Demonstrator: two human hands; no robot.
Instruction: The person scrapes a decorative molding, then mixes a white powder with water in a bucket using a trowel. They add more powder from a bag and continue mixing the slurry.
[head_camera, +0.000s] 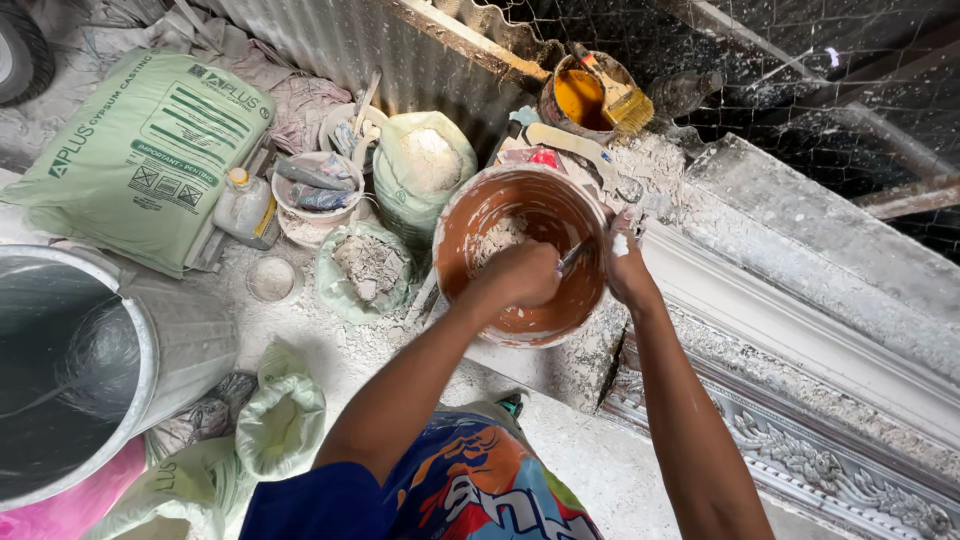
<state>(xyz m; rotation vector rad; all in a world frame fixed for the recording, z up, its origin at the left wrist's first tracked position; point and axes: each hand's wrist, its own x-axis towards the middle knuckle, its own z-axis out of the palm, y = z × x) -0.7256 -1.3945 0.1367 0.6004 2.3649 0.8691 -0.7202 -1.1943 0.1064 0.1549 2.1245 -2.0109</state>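
Hands at an orange mixing bowl (520, 205) standing amid white dust. Left hand (522, 274), inside the bowl, is closed in a fist around a thin metal tool (573, 256). Right hand (627, 268) grips the bowl's right rim, fingers curled over it. Pale plaster lump (497, 238) lies inside. Nearby: green sack (140, 150), grey bucket (80, 370), yellow brush (620, 95).

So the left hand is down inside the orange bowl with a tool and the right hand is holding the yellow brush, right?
Not quite. The head view shows the right hand gripping the orange bowl's rim; the yellow brush rests untouched in a tin. The left hand is inside the bowl with a tool.
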